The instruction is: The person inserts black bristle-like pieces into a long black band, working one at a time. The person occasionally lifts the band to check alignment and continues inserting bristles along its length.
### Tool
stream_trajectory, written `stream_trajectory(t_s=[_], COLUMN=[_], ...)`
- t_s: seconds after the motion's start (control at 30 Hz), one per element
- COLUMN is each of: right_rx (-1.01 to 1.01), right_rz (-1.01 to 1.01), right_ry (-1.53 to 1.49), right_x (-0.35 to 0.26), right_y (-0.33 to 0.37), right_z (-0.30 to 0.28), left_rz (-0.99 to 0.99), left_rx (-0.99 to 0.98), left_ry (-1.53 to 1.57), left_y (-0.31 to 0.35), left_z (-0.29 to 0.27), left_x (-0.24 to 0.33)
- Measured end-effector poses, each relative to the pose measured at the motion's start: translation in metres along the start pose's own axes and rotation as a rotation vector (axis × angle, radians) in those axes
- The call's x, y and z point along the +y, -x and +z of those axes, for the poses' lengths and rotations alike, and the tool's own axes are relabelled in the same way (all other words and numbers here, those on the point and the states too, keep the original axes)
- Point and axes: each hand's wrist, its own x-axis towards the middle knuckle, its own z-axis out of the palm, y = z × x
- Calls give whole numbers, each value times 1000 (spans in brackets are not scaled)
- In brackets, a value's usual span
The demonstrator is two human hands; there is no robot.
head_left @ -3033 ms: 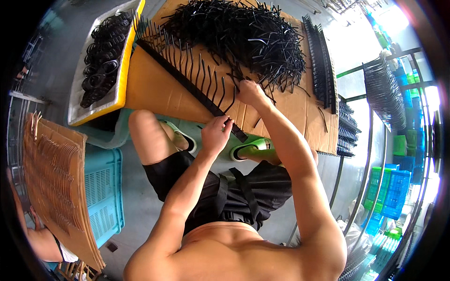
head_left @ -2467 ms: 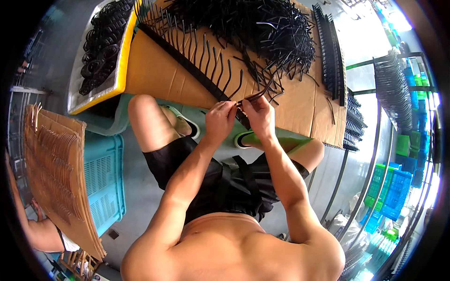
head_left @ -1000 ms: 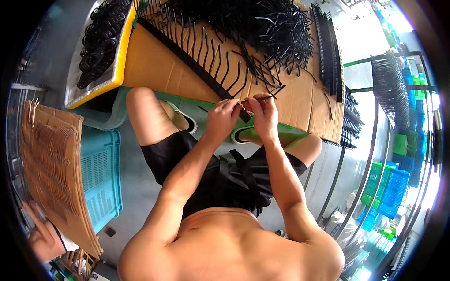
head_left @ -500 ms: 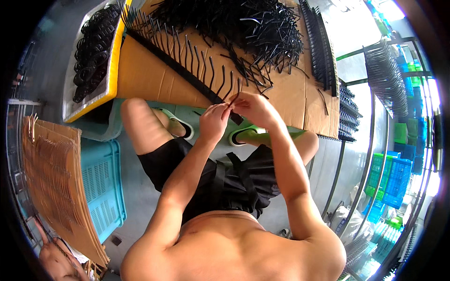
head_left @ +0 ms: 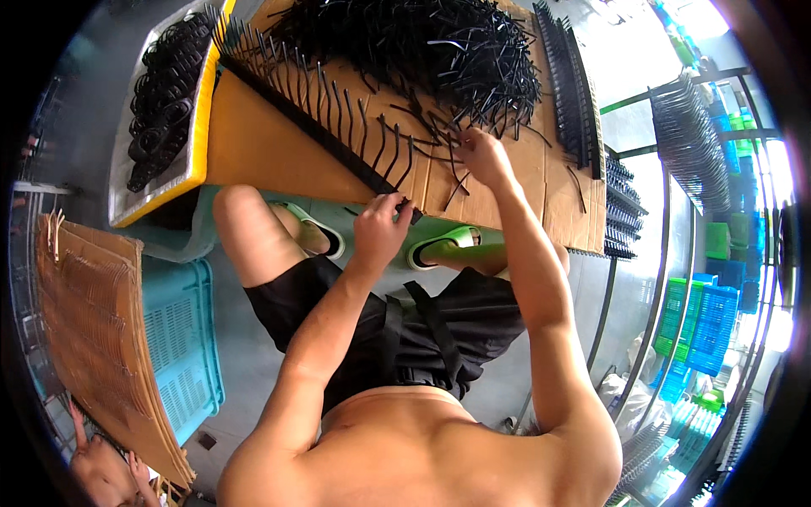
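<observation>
A long black bar [head_left: 312, 131] runs diagonally over the cardboard-covered table, with a row of thin bent black rods [head_left: 345, 106] standing up along it. My left hand [head_left: 384, 228] is closed round the bar's near end, at the table's front edge; the short tip shows past the fingers. Farther right and forward, my right hand [head_left: 485, 159] pinches at a thin black rod among loose ones [head_left: 448, 127] scattered on the cardboard. Its fingertips partly hide that rod. Behind them lies a large heap of loose black rods [head_left: 422, 51].
More filled black bars [head_left: 570, 93] lie at the table's right side. To the left, a yellow-rimmed tray [head_left: 199, 127] holds coiled black parts. Cardboard sheets [head_left: 93, 329] lean by a turquoise crate [head_left: 182, 338]. A person [head_left: 106, 473] is at the lower left; racks with crates [head_left: 714, 321] stand right.
My right hand has left the bar's near end and moved forward and right to the loose rods. My left hand has come slightly down and stays at the bar.
</observation>
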Motion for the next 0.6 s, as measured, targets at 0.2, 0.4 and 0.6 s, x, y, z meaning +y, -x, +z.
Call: stream_trajectory(t_s=[0.2, 0.4, 0.6], right_rx=[-342, -370, -86], right_rz=[-335, 258, 264], right_ry=[290, -91, 177], right_x=[7, -8, -9], right_y=[19, 54, 72], right_z=[-28, 2, 28], left_rz=[-14, -57, -49], left_rx=[1, -1, -37], left_ry=[21, 27, 38], left_y=[-4, -5, -6], left_z=[0, -1, -4], left_x=[-6, -6, -8])
